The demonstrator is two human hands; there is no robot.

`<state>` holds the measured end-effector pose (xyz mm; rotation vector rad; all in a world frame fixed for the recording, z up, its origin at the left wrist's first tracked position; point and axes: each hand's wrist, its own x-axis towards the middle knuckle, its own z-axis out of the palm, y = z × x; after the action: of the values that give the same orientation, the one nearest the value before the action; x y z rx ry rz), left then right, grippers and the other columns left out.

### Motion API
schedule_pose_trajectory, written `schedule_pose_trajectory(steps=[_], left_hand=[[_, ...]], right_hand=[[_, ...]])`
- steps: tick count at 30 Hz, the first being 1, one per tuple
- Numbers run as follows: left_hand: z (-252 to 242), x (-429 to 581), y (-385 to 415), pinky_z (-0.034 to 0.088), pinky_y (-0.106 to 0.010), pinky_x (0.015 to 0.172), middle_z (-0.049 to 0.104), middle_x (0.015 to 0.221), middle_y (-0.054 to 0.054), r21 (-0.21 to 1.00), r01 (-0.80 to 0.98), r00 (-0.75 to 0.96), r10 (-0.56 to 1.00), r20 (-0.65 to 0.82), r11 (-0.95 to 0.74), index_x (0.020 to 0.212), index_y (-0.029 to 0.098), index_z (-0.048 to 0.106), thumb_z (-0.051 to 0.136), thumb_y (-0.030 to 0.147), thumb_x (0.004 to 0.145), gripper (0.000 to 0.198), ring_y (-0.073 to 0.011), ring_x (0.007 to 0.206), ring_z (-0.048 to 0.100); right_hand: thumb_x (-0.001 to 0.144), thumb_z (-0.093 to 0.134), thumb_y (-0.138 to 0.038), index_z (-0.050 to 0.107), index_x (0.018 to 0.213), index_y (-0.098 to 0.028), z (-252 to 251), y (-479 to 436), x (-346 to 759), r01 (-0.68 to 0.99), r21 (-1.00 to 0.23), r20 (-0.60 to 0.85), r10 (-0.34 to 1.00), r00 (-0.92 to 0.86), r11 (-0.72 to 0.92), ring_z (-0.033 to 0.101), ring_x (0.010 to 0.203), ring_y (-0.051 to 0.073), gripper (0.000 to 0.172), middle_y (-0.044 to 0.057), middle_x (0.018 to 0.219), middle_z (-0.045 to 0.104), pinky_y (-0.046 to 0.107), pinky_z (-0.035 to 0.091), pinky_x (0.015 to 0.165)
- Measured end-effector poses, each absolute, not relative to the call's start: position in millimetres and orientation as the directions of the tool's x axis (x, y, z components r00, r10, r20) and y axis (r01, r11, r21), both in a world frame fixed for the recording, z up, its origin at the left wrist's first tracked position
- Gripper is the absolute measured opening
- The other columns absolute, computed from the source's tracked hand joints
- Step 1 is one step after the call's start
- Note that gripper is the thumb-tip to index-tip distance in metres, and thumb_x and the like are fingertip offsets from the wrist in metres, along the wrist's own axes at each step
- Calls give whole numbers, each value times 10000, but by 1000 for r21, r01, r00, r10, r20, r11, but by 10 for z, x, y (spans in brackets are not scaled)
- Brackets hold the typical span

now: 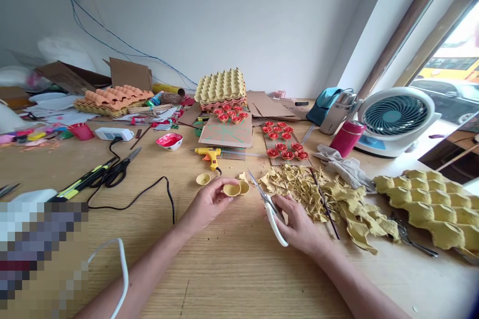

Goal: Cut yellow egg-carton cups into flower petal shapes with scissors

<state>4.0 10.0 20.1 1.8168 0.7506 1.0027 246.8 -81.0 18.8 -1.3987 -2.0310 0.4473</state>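
Note:
My left hand [208, 203] pinches a small yellow egg-carton cup [232, 189] just above the wooden table [239, 269]. A second cup [244, 187] sits right beside it, and a third cup [203, 178] lies a little to the left. My right hand [299, 224] grips white-handled scissors [270, 209], blades slightly apart and pointing up-left toward the cups. A heap of yellow carton scraps [322, 194] lies just right of the scissors.
A cut yellow egg tray [430, 204] lies at the right, a yellow glue gun [209, 153] and red paper roses on cardboard [284, 147] behind. Black scissors [118, 172] and a black cable [149, 194] lie left. A fan [396, 119], a red bottle [347, 137] and stacked egg trays [220, 84] stand at the back.

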Motion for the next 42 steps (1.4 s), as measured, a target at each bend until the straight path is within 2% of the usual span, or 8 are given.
schedule_pose_trajectory(steps=[3, 6, 9, 13, 21, 28, 36, 42], left_hand=[[163, -143, 86, 514, -313, 897, 695, 1082, -70, 875, 249, 400, 867, 297, -415, 996, 185, 631, 600, 145, 779, 223, -203, 1032, 652], [114, -305, 23, 516, -273, 744, 705, 1048, -35, 786, 476, 322, 910, 263, -396, 1071, 207, 616, 555, 76, 747, 355, -176, 889, 669], [64, -405, -34, 511, -291, 750, 708, 1058, -30, 689, 595, 321, 908, 268, -414, 1110, 222, 608, 516, 13, 731, 442, -178, 878, 665], [-7, -476, -46, 523, -360, 854, 702, 1098, -45, 678, 611, 324, 910, 258, -409, 1124, 228, 578, 532, 24, 763, 417, -206, 964, 665], [-22, -500, -41, 529, -441, 908, 642, 1204, -72, 740, 600, 259, 949, 180, -304, 1191, 254, 533, 742, 171, 718, 524, -254, 1076, 636], [-22, -477, -7, 544, -414, 889, 638, 1141, -56, 743, 589, 235, 947, 218, -318, 1136, 249, 540, 698, 146, 760, 421, -225, 1043, 639], [-54, -469, 14, 510, -442, 956, 648, 1194, -66, 770, 573, 240, 956, 169, -280, 1292, 268, 475, 717, 158, 749, 604, -235, 1097, 629], [17, -400, -41, 525, -397, 934, 658, 1125, -49, 779, 512, 251, 931, 266, -361, 1243, 258, 499, 667, 137, 782, 505, -209, 1021, 655]], right_hand=[[950, 492, -285, 445, 764, -211, 182, -815, 2473, 712, -585, 300, 920, -254, 388, 453, 678, 154, 205, -15, 713, 522, 304, 363, 701], [953, 487, -291, 435, 758, -211, 179, -821, 2482, 717, -577, 292, 919, -266, 391, 446, 681, 157, 217, -13, 713, 510, 305, 366, 701], [963, 480, -302, 459, 781, -209, 177, -827, 2493, 726, -571, 282, 922, -266, 384, 448, 690, 162, 206, -6, 727, 524, 309, 375, 706], [978, 464, -316, 488, 806, -205, 172, -828, 2505, 732, -568, 265, 926, -269, 375, 466, 714, 171, 206, 8, 753, 550, 316, 393, 717], [979, 476, -341, 535, 857, -205, 144, -831, 2543, 762, -544, 217, 936, -276, 351, 512, 742, 184, 192, 23, 782, 585, 313, 429, 706], [958, 488, -290, 518, 817, -214, 153, -866, 2526, 759, -540, 196, 931, -307, 364, 538, 736, 177, 163, 29, 812, 597, 290, 447, 669], [946, 509, -285, 544, 875, -218, 140, -859, 2511, 763, -521, 203, 924, -324, 382, 559, 738, 195, 104, 39, 806, 614, 314, 455, 663], [939, 519, -311, 497, 818, -231, 166, -841, 2456, 775, -463, 193, 903, -384, 429, 549, 691, 201, 147, 31, 756, 596, 356, 425, 709]])
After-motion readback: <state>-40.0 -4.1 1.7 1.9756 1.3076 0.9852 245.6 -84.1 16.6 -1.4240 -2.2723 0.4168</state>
